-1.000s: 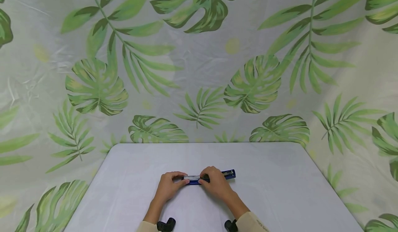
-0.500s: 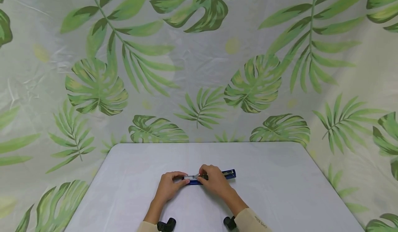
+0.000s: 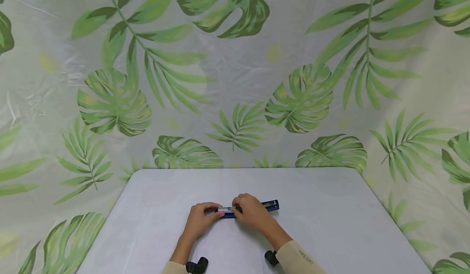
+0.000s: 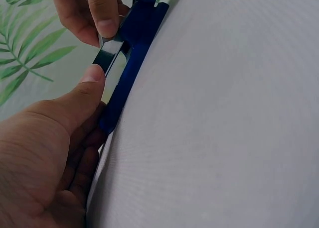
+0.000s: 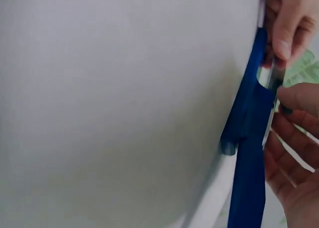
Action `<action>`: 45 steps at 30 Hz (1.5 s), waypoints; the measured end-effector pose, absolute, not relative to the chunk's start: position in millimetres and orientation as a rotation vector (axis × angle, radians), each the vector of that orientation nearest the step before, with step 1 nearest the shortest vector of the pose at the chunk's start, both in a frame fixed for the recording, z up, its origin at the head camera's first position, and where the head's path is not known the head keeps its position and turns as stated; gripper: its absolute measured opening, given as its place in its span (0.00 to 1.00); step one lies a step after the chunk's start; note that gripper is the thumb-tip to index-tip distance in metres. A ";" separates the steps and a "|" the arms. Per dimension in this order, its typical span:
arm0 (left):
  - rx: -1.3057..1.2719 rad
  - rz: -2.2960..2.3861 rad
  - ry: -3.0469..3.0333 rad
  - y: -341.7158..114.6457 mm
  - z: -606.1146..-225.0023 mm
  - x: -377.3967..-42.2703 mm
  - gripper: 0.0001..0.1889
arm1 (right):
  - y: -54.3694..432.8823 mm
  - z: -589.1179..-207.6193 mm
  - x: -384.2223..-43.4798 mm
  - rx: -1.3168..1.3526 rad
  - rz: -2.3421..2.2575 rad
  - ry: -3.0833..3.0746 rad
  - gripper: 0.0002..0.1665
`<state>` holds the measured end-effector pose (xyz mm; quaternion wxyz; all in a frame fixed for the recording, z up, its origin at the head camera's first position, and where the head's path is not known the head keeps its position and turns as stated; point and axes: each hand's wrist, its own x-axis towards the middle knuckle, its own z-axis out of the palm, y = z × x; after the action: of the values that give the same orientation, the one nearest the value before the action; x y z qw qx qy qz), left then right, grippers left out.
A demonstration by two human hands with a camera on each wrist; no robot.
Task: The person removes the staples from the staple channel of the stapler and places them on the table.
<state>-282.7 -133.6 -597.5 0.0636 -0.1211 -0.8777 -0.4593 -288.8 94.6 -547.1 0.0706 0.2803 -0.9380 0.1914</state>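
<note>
A blue stapler (image 3: 271, 205) lies folded wide open on the table, its top arm swung out to the right. Its metal staple channel (image 4: 107, 54) shows between both hands, slightly above the blue base (image 5: 245, 103). My left hand (image 3: 198, 221) grips the left end, thumb on the channel and fingers beneath the base. Thumb and fingers of my right hand (image 3: 253, 213) pinch the channel near the middle of the stapler. In the right wrist view a small dark piece (image 5: 285, 110) peeks out by the right thumb; its kind is hidden by the fingers.
A white-covered table (image 3: 312, 225) with rounded far corners bears the stapler. Behind it hangs a leaf-patterned curtain (image 3: 235, 78). Dark wrist cameras (image 3: 197, 265) are strapped by the beige sleeves (image 3: 299, 257).
My right hand has slid slightly left along the channel, toward the left hand, covering more of the pale strip between them. The left hand and the stapler have stayed put.
</note>
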 end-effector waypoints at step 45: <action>-0.331 -1.392 -2.662 -131.9 -594.9 -280.1 0.13 | 192.1 -538.6 -279.4 0.684 1.030 -2.614 0.10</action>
<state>-280.1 -131.9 -594.9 0.0597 -0.1093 -0.8792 -0.4599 -279.4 192.1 -538.6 0.1244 0.2348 -0.8969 0.3534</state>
